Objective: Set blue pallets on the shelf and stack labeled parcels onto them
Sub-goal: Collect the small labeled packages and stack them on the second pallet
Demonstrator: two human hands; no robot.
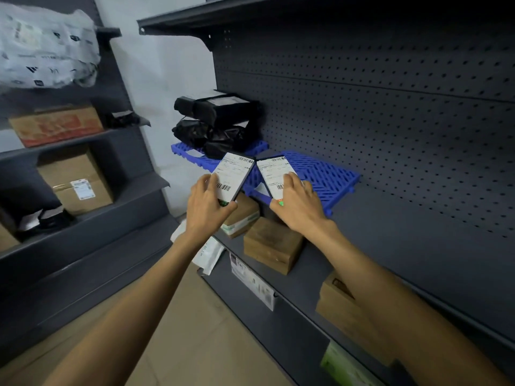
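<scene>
Two labeled parcels [235, 174] gripped, one per hand: left hand [207, 204], right hand [299, 203]; barcodes visible, print unreadable.

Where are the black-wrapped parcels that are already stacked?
In the head view, the black-wrapped parcels sit piled on the far blue pallet at the shelf's left end, beyond the left hand and its labeled parcel.

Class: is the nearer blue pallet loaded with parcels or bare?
Bare: the nearer blue pallet shows open grid; both hands' labeled parcels are not set down.
</scene>
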